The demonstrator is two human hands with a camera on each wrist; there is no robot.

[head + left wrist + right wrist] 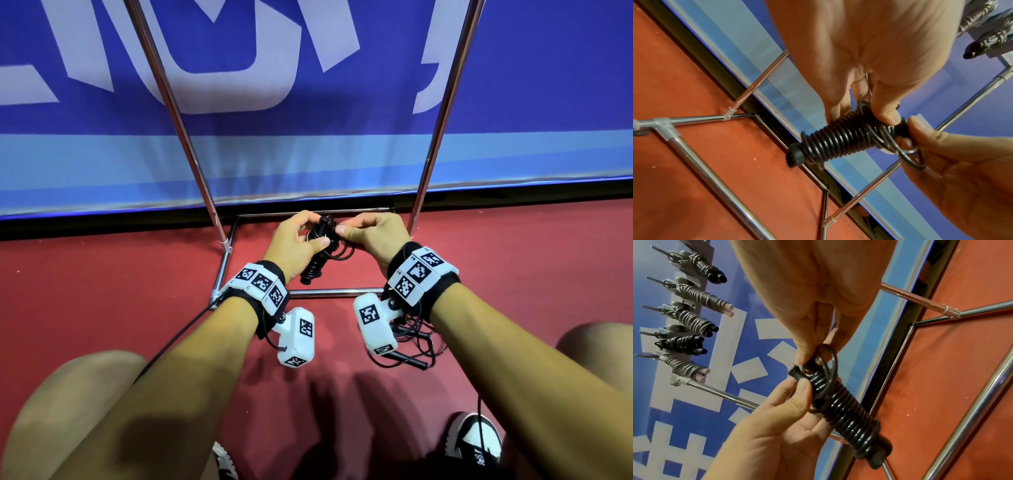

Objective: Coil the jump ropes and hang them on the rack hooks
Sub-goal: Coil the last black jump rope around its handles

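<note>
A black jump rope (313,270) is wound in tight turns round its own handles, forming a short bundle (838,139). My left hand (313,231) grips the bundle's upper part, thumb across the turns. My right hand (344,230) pinches a loose loop (827,356) of the same rope at the bundle's top end. Both hands are low, over the rack's base (329,292). On the rack's hooks (655,334) hang several coiled ropes (692,321), also seen in the left wrist view as wrapped bundles (982,37).
A second black jump rope (419,349) lies loose on the red floor under my right wrist. Chrome rack poles (178,130) rise left and right of my hands. A blue banner (308,154) stands behind. My knees and shoes are at the bottom.
</note>
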